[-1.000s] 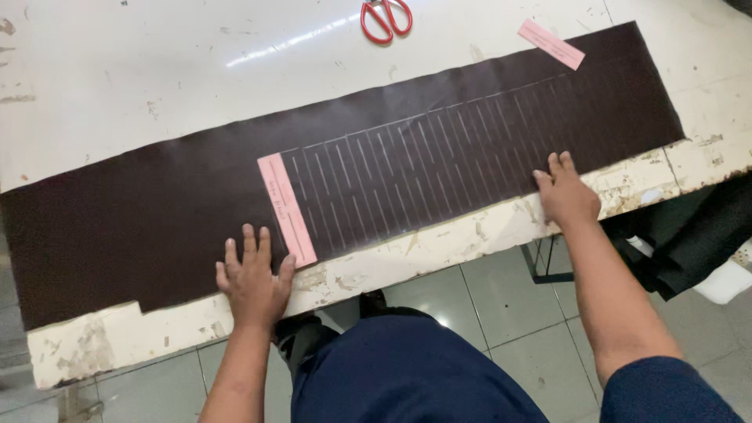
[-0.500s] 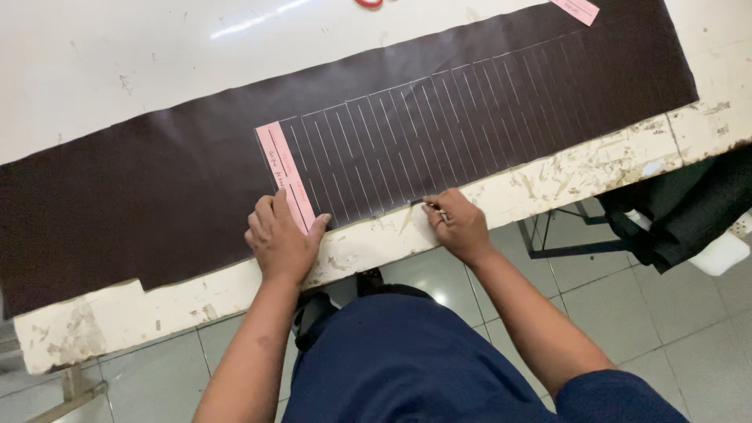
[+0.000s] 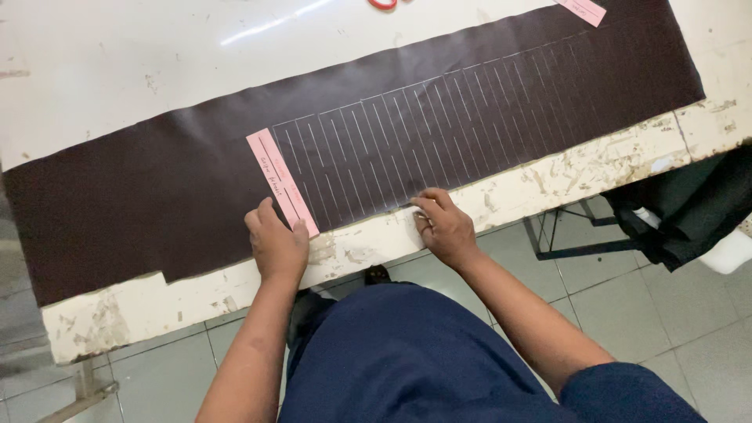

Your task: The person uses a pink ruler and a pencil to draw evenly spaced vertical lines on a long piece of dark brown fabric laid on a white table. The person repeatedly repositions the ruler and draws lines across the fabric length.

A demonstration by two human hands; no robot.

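Note:
A long dark brown leather sheet (image 3: 157,196) lies along the near edge of a worn white table (image 3: 117,63). Thin white parallel lines are drawn across its middle and right part. A pink paper strip (image 3: 276,174) lies slantwise at the left end of the lined area. My left hand (image 3: 276,247) holds the strip's near end, thumb and fingers on it. My right hand (image 3: 446,227) rests at the sheet's near edge, fingers pinched on what looks like a small thin marking tool, its tip on the leather.
Red scissor handles (image 3: 382,3) and a second pink strip (image 3: 581,9) sit at the table's far side. Black cloth (image 3: 689,211) hangs off the right end above a metal frame (image 3: 564,235). The table's front edge is chipped. Tiled floor lies below.
My left hand moved up from the table edge onto the pink strip's near end. My right hand came left along the sheet's edge from the far right to near the strip.

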